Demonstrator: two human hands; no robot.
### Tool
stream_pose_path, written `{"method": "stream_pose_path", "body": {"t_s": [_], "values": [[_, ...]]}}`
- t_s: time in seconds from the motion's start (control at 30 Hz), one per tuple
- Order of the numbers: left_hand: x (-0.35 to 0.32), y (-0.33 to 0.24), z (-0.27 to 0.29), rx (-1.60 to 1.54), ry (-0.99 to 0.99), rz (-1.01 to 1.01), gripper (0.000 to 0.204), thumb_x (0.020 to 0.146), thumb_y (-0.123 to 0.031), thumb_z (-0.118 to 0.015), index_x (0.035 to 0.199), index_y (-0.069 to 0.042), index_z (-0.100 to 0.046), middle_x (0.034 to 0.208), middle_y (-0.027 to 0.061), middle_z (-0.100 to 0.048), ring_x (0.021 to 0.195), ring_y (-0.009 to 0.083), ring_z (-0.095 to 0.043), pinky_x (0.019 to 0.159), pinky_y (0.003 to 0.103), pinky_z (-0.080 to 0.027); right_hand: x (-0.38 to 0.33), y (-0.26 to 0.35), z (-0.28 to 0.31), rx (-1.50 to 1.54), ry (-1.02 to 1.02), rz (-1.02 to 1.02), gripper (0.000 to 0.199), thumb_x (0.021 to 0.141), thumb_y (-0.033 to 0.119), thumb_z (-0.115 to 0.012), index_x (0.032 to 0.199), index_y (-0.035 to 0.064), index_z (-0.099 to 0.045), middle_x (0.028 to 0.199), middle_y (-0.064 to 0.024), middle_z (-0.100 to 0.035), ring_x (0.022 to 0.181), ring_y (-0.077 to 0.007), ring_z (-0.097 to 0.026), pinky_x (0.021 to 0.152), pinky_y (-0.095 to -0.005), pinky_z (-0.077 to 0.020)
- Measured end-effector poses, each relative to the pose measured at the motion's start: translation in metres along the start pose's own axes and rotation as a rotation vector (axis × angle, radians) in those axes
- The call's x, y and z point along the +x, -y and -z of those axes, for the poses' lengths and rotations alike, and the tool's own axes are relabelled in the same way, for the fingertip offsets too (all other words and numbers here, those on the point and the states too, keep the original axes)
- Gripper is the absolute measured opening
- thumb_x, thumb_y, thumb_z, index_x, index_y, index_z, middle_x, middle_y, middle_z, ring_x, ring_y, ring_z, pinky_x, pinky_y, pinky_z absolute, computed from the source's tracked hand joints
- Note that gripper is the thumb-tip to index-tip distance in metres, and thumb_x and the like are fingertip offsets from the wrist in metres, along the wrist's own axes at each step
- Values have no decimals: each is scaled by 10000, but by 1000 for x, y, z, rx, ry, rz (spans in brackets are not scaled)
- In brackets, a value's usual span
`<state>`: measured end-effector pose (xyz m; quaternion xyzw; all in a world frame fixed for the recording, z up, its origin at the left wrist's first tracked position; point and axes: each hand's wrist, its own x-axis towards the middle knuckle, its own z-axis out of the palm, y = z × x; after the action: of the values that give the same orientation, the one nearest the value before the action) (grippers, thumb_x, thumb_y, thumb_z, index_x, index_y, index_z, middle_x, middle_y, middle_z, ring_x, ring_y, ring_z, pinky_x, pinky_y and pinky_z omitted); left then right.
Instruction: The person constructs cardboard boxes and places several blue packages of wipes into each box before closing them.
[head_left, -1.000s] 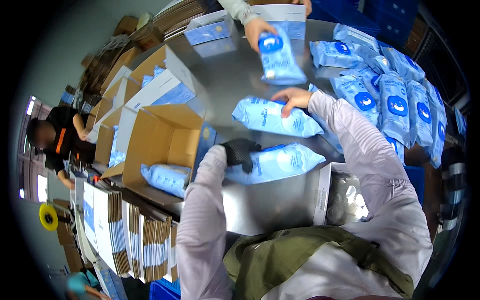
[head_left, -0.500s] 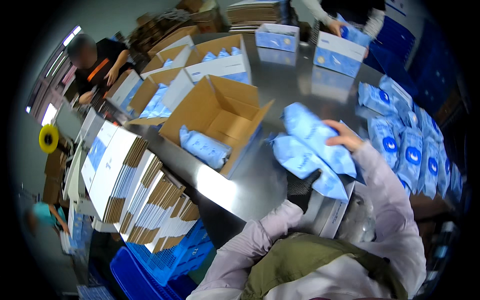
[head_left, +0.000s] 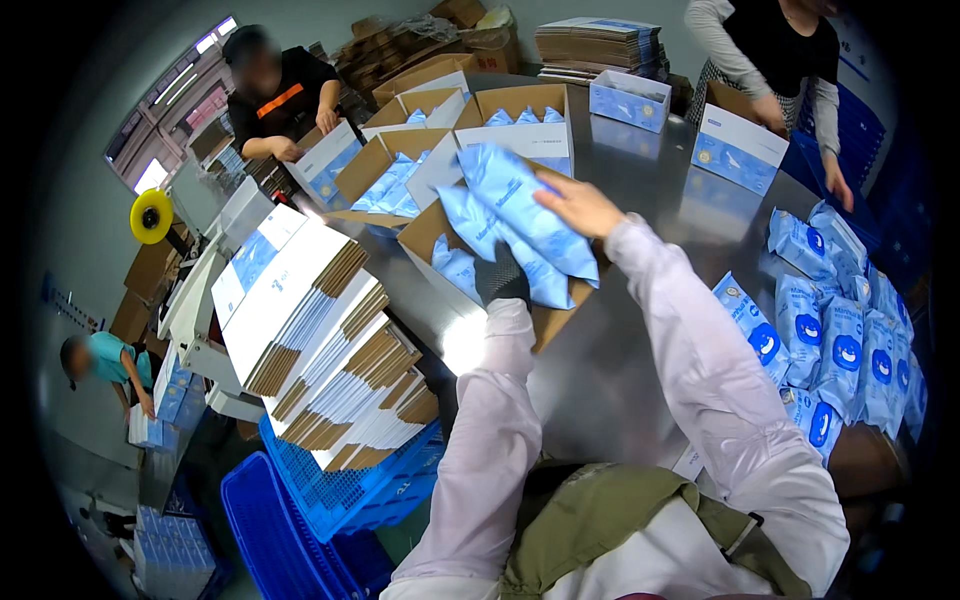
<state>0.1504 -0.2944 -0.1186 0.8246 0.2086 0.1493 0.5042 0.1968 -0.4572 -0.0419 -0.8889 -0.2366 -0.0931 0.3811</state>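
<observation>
Left hand, the gloved one, is gripping the lower pack of two soft blue ones over the open carton. Bare right hand is gripping the upper pack along its edge, though I'm not seeing where the thumb is sitting.

Both packs are slanting and overlapping, so imo one could be slipping loose if the slick-looking wrappers start sliding on each other. Another pack is lying inside the carton at its left, so anything coming down crooked could be jamming on that, or catching on the brown edge.

As for the rest: someone in teal is working far left of the carton, and a yellow roll is hanging nearer. Someone in black with an orange stripe is handling a box behind and left of it. A tall stack of flattened cartons is leaning just left of it, pretty much blocking that side, and a stray elbow could be toppling it. Filled cartons are crowding right behind it. Off to its right, another co-worker is standing by a white-and-blue box, and loose packs are piling up nearer.
</observation>
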Motion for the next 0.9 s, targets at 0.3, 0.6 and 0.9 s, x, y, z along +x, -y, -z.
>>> {"method": "stream_pose_path", "body": {"t_s": [0.3, 0.6, 0.9], "values": [[-76, -19, -1, 700, 292, -627, 788, 703, -519, -589, 1246, 21, -406, 1269, 239, -417, 1145, 376, -417, 976, 477, -296, -74, -22, 4, -352, -69, 75, 273, 753, 150, -550, 1000, 48, -607, 952, -162, -623, 834, -330, -609, 738, -387, -487], [9, 19, -8, 957, 657, -1112, 272, 770, -300, -521, 928, -83, -566, 882, 136, -566, 792, 260, -563, 686, 394, -422, -363, 32, 151, 52, 358, -840, 346, 637, 88, -691, 960, -7, -613, 833, -122, -628, 801, -189, -610, 723, -296, -483], [-105, -39, 62, 487, 1260, -889, 398, 645, 10, -488, 1025, 47, -599, 790, 148, -650, 673, 193, -607, 647, 312, -477, -450, 17, 79, -143, -50, -903, 197, 647, 42, -664, 837, 0, -629, 679, -63, -615, 649, -217, -591, 623, -307, -477]]}}
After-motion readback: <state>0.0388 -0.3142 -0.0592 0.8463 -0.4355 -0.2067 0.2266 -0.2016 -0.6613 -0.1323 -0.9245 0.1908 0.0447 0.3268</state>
